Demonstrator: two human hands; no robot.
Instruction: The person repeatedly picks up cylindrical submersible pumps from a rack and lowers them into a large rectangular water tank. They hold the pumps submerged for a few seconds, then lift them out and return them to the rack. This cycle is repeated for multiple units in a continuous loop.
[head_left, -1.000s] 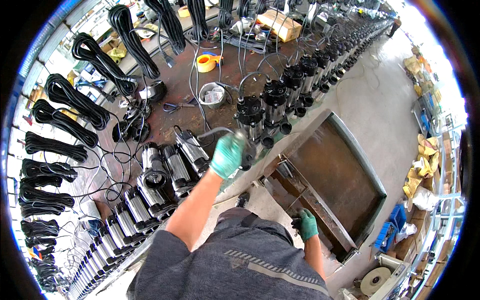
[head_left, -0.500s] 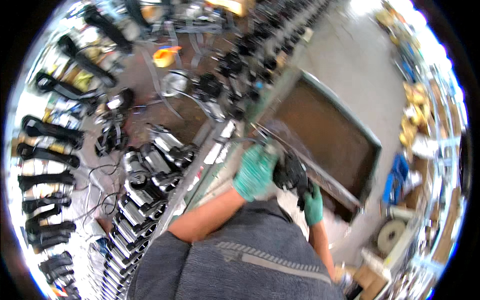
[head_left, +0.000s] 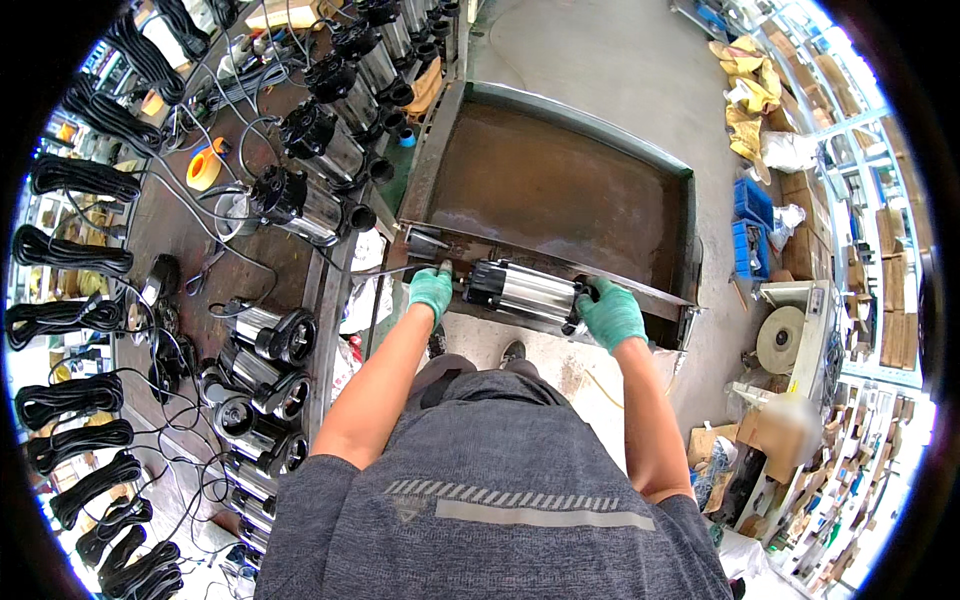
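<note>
A silver, cylindrical submersible pump [head_left: 535, 291] with black ends lies sideways at the near edge of the metal tank [head_left: 585, 112]. My right hand [head_left: 612, 313], in a green glove, grips its black right end. Just off the pump's left end, my green-gloved left hand [head_left: 432, 290] is closed round a black cable [head_left: 378, 273], thumb on top. That cable stretches left toward the bench. Under the fingers, the cable's join to the pump cannot be made out.
On the left stands a workbench [head_left: 265, 130] with a row of similar pumps [head_left: 310, 205], and more pumps lie nearer me. Orange tape [head_left: 206, 165] sits there. Coiled black cables [head_left: 75, 255] hang at far left. Blue bins [head_left: 752, 230] and a white reel [head_left: 785, 338] are on the right.
My view has turned and steadied. The pump, earlier end-on between my hands, now lies lengthwise across the tank's near edge. My hands are farther apart.
</note>
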